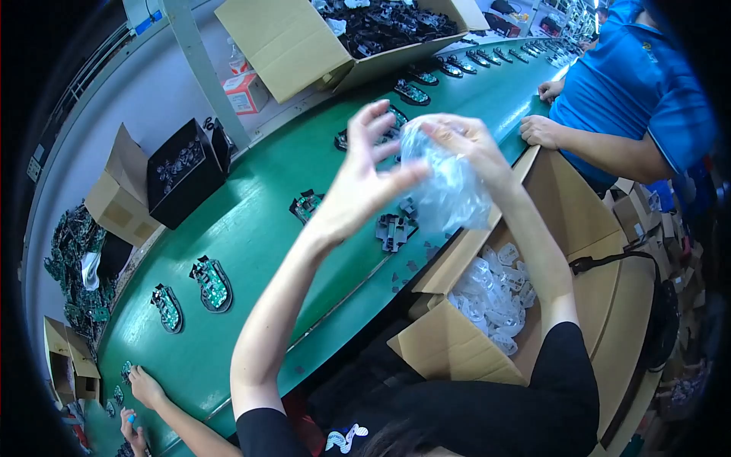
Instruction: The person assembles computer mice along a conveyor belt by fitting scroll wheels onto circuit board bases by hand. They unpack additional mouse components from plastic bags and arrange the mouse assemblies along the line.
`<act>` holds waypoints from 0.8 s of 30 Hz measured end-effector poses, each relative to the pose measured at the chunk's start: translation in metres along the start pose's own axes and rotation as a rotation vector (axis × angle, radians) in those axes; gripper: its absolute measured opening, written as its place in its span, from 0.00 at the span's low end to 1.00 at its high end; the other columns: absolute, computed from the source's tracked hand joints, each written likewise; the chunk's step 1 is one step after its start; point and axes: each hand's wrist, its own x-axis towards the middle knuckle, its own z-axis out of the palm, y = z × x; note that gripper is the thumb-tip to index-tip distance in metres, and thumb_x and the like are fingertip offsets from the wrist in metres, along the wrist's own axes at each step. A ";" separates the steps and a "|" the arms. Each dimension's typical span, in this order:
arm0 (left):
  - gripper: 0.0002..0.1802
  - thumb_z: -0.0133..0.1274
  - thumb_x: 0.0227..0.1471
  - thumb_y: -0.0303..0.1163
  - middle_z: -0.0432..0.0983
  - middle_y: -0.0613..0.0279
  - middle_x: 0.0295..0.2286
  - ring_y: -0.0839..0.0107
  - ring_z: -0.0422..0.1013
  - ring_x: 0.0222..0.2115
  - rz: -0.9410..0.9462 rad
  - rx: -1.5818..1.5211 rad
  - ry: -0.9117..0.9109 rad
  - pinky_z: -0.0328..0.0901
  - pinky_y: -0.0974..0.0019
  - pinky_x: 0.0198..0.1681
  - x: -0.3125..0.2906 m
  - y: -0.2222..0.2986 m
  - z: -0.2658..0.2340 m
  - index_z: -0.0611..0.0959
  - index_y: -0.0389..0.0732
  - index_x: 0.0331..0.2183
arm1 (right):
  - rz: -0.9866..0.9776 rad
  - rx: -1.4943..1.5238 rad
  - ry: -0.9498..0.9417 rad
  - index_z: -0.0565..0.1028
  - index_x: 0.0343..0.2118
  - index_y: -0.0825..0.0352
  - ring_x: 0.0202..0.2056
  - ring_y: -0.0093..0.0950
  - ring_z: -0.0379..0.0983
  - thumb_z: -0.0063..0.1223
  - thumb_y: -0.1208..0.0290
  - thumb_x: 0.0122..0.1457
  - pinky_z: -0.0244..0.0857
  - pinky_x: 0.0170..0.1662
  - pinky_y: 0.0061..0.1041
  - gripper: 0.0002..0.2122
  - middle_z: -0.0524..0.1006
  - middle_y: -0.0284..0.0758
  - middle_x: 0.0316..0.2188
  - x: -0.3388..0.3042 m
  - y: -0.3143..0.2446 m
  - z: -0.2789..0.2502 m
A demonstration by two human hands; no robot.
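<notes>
My right hand (478,148) is closed on a crumpled clear plastic bag (451,194), held up above the green work surface (263,251). Close to the bag's left side, my left hand (356,186) is raised with its fingers spread, holding nothing that I can see. Behind and beneath my hands lie several black mouse-shaped bases with green circuit boards (210,285), partly hidden. Small grey plastic parts (393,231) sit on the surface below the bag. Under my right forearm, a cardboard box (449,335) contains clear plastic pieces (495,293).
A large carton (278,53) of black parts stands at the far side, near a black bin (186,179). Loose circuit boards (72,266) are heaped at far left. A co-worker in blue (624,91) is at right; another person's hand (145,387) reaches in at lower left.
</notes>
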 end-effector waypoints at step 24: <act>0.24 0.48 0.66 0.41 0.75 0.60 0.47 0.70 0.73 0.45 -0.153 -0.526 0.049 0.69 0.60 0.50 -0.121 0.014 0.007 0.73 0.38 0.57 | -0.601 -0.388 0.247 0.73 0.28 0.65 0.24 0.30 0.71 0.66 0.67 0.57 0.67 0.28 0.28 0.11 0.73 0.33 0.23 -0.054 -0.012 0.121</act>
